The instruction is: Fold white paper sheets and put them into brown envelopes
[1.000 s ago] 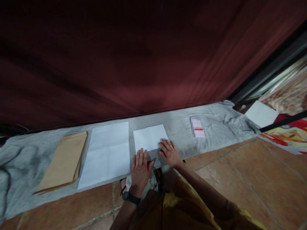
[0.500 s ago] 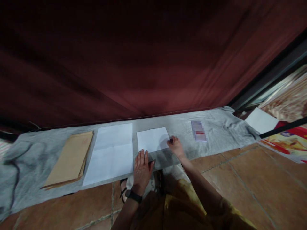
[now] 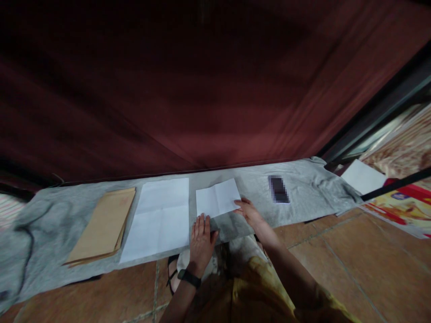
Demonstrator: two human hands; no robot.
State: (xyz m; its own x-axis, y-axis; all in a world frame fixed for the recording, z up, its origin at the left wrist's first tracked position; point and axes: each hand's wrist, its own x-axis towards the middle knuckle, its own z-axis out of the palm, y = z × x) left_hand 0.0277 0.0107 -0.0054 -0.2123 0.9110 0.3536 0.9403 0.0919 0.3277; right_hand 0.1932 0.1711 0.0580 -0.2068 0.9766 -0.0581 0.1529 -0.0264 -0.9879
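Note:
A small white folded sheet of paper (image 3: 218, 197) lies in front of me on the grey cloth, with a crease running down its middle. My left hand (image 3: 201, 240) rests flat, fingers stretched out, its fingertips at the paper's near left edge. At the near right corner my right hand (image 3: 248, 210) pinches the paper between thumb and fingers. That right side looks slightly raised. Just left of it lies a larger white sheet (image 3: 158, 217) with faint fold lines. Farther left is a stack of brown paper envelopes (image 3: 103, 224).
The grey cloth (image 3: 311, 190) covers a long, low surface against a dark red curtain (image 3: 215, 112). A pixelated dark rectangle (image 3: 279, 189), phone-like, lies to the right. Beyond a dark bar are a white sheet (image 3: 363, 174) and a red-yellow package (image 3: 404, 206). Tiled floor (image 3: 323, 255) lies below.
My right hand has shifted slightly down along the paper's right edge, and the middle crease now shows. The phone-like rectangle has turned from light to dark. My left hand stays at the near edge.

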